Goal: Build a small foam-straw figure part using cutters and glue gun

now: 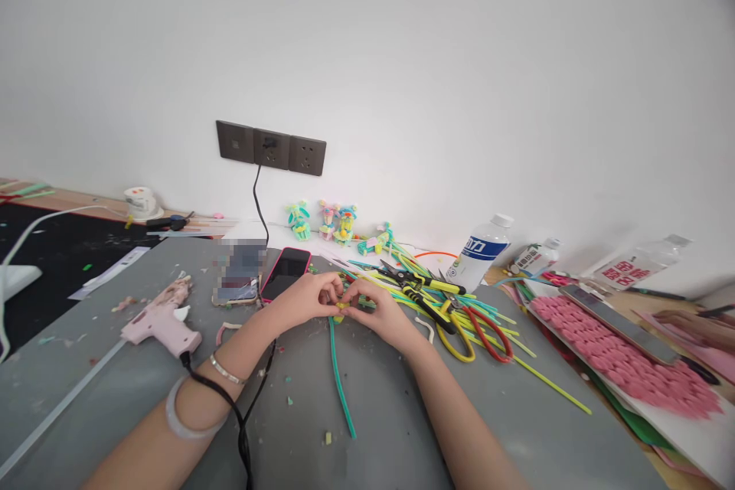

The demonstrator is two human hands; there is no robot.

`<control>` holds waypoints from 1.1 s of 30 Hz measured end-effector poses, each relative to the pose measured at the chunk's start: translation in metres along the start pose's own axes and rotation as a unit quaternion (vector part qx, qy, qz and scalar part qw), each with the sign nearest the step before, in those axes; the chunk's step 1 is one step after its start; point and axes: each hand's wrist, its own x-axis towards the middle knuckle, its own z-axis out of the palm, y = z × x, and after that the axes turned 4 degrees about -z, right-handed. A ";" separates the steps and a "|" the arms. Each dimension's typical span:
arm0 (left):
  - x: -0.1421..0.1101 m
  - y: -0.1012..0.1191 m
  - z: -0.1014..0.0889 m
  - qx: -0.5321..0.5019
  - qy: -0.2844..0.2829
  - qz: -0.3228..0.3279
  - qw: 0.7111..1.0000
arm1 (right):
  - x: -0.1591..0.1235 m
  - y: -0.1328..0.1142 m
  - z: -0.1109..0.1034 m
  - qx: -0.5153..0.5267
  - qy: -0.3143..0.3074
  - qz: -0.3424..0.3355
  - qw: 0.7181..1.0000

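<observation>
Above the middle of the grey mat, my left hand [315,295] and my right hand [376,312] meet with fingers pinched together. Between their fingertips is a small yellow pipe-cleaner piece [340,312], mostly hidden by the fingers. A teal pipe cleaner [340,379] extends from beneath the fingertips toward me; whether it joins the yellow piece I cannot tell. Right of my right hand lie pliers with black-and-yellow handles [425,306] and scissors with red and yellow handles [488,333], on a heap of yellow and teal pipe cleaners [522,364].
A pink glue gun [164,318] lies left, its black cord passing by my left forearm. Two phones, one with a pink edge [287,273], lie behind. Small pipe-cleaner figures [345,224] stand by the wall. A bottle [479,253] and pink braided piece [620,356] are at right; another person's hand [697,328] shows there.
</observation>
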 end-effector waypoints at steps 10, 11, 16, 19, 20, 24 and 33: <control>-0.002 0.003 -0.019 0.016 0.050 0.007 0.999 | 0.001 -0.003 0.000 0.019 0.006 0.008 1.000; -0.002 0.002 -0.020 0.019 0.070 0.010 0.997 | 0.001 -0.004 0.000 0.021 0.005 0.011 1.000; -0.003 0.001 -0.017 0.077 0.097 0.011 0.992 | 0.002 -0.006 0.000 0.019 0.005 0.011 1.000; -0.003 0.000 -0.014 0.092 0.092 0.013 0.991 | 0.002 -0.007 0.000 0.019 0.006 0.012 1.000; -0.002 -0.001 -0.013 0.096 0.100 0.018 0.990 | 0.002 -0.008 0.000 0.020 0.006 0.012 1.000; 0.002 -0.008 -0.013 0.073 0.149 0.046 0.985 | 0.002 -0.008 0.000 0.021 0.008 0.016 1.000; 0.005 -0.009 -0.014 -0.012 0.252 0.129 0.959 | 0.002 -0.007 0.000 0.019 0.007 0.013 1.000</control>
